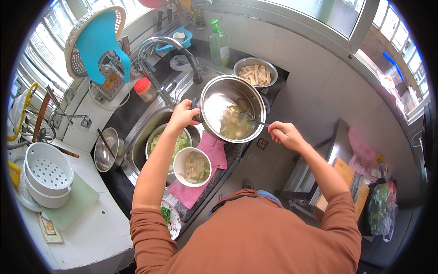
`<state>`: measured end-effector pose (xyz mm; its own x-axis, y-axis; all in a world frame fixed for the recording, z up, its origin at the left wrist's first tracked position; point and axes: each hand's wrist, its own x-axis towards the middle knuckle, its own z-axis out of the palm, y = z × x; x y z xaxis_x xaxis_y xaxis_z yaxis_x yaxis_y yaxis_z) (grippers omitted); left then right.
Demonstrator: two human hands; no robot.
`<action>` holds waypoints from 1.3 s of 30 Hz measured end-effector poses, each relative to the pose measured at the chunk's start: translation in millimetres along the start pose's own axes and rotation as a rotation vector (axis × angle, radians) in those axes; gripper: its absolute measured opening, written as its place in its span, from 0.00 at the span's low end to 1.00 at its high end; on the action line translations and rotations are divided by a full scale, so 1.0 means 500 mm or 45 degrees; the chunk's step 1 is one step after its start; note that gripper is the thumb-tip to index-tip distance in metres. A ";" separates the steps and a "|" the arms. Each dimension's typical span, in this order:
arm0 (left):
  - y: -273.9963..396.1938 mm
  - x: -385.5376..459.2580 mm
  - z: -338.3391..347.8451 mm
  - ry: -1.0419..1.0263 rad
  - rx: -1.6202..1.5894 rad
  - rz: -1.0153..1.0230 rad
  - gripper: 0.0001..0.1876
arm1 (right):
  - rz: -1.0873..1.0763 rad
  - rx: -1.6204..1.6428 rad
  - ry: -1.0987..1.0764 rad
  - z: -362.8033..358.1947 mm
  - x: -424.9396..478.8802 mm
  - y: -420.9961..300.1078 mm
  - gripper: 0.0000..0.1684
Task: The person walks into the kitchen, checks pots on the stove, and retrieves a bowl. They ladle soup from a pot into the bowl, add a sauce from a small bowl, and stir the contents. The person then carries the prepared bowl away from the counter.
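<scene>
My left hand (185, 117) grips the black side handle (196, 109) of a stainless steel pot (214, 118), which tilts toward me at the counter's edge. Pale broth with pieces of food (236, 121) lies in the pot's lower right side. In my right hand (286, 136) is the handle of a metal utensil (265, 124); its head dips into the broth and its exact shape is unclear. Below the pot, a white bowl (178, 171) of soup with greens stands by a pink cloth (215, 150). Behind my left forearm, a metal bowl of chopped leafy greens (181, 142) sits in the sink.
A curved faucet (150, 65) rises over the double sink (131, 171). A metal bowl (272, 65) of pale cut sticks stands at the counter's far corner, near a green soap bottle (219, 46). A floral plate (175, 222) with chopped greens is beside my left sleeve.
</scene>
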<state>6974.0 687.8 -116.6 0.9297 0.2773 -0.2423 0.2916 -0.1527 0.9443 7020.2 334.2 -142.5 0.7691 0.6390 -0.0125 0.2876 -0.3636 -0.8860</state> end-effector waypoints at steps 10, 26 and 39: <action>-0.013 0.008 -0.006 -0.046 0.025 0.011 0.13 | 0.163 0.574 -0.076 0.028 -0.030 -0.009 0.10; -0.024 0.008 -0.011 -0.014 -0.073 -0.019 0.12 | -0.531 -0.274 -0.159 0.100 -0.065 -0.090 0.06; -0.027 0.007 -0.013 -0.001 -0.080 -0.021 0.11 | -0.763 -0.382 -0.174 0.097 -0.059 -0.117 0.07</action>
<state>6971.8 697.1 -128.7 0.9251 0.2783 -0.2584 0.2925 -0.0881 0.9522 6953.2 369.7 -112.7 0.3544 0.8612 0.3644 0.8023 -0.0798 -0.5916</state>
